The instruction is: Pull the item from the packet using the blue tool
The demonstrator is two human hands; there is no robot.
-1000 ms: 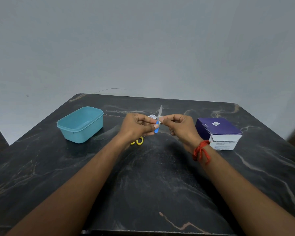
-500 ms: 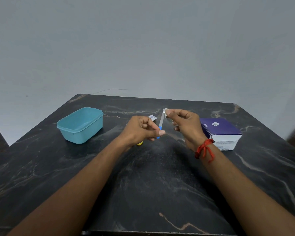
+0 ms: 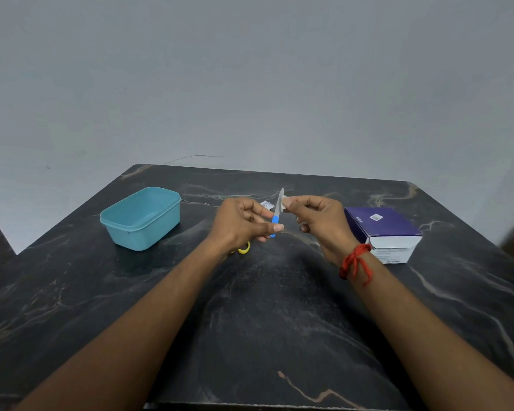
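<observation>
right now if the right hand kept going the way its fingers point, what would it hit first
The right hand points leftward at the left hand. It would probably meet the thin blue-handled tool held between them first, then the left hand's fingers; depth is hard to judge.

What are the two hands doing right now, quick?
Left hand: pinches the blue handle of a small blade.
Right hand: pinches a clear wrapper at the blade's tip.

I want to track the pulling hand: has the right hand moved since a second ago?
Yes. The right hand has drawn rightward, toward the purple box, away from the left hand.
</observation>
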